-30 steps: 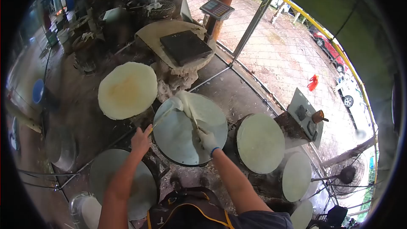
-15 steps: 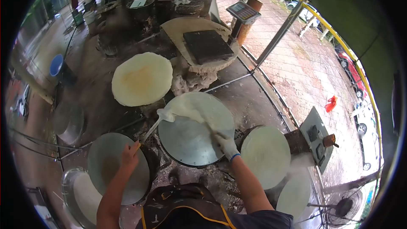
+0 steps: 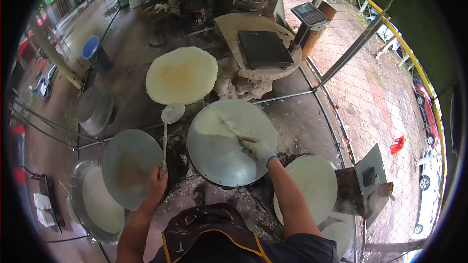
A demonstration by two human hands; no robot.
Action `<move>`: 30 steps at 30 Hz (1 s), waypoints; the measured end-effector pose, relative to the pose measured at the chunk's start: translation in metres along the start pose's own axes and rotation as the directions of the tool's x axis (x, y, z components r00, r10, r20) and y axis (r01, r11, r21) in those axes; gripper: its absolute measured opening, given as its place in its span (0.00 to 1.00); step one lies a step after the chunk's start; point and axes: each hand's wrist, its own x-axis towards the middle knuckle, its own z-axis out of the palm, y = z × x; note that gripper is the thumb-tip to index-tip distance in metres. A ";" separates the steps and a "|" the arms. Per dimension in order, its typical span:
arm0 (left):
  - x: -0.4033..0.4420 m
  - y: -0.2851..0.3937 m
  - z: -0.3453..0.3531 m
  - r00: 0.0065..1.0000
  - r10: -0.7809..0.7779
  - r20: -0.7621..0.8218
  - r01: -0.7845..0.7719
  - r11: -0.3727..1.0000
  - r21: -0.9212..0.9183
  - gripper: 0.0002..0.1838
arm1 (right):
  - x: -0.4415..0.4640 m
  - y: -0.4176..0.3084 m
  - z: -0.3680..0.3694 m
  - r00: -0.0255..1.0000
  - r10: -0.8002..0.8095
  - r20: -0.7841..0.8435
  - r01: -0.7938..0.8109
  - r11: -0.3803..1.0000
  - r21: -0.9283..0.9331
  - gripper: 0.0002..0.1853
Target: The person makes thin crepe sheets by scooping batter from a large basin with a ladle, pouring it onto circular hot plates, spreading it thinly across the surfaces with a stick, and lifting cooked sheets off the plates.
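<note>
My left hand (image 3: 156, 183) is closed on the long handle of a batter-coated ladle (image 3: 173, 113), its bowl hanging just beyond the left rim of the middle round griddle (image 3: 231, 170). Pale wet batter (image 3: 209, 122) covers part of that griddle's far side; bare metal shows nearer me. My right hand (image 3: 258, 149), in a whitish glove, is over the griddle with its fingers closed round a thin batter spreader (image 3: 231, 128), which reaches to the batter's edge and is partly hidden by the fingers. To the left stands a pot of white batter (image 3: 103, 202).
Another griddle (image 3: 131, 158) with a brown patch is at left; a batter-covered one (image 3: 312, 190) stands at right. A large finished pancake (image 3: 183, 74) lies ahead. Beyond are a wooden stump table (image 3: 229, 25) with a black board (image 3: 263, 48) and a scale (image 3: 310, 15). A blue bucket (image 3: 92, 48) stands at left.
The ladle has moved off the middle griddle to its left side, its bowl lifted away. My right hand has swept the spreader across the batter, which has thinned and spread. The view has shifted.
</note>
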 end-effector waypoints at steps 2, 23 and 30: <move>-0.010 -0.001 0.011 0.998 -0.067 -0.001 0.066 0.993 -0.097 0.16 | 0.004 0.028 0.007 0.991 0.049 0.124 -0.062 0.993 0.099 0.20; -0.163 -0.077 0.068 0.967 0.253 -0.012 -0.195 0.776 0.600 0.21 | -0.024 0.013 -0.075 0.976 0.211 0.048 -0.206 0.974 -0.091 0.15; -0.174 -0.054 0.094 0.959 0.282 -0.032 -0.215 0.794 0.568 0.20 | -0.017 0.052 -0.051 0.888 0.180 0.422 -0.121 0.979 -0.164 0.17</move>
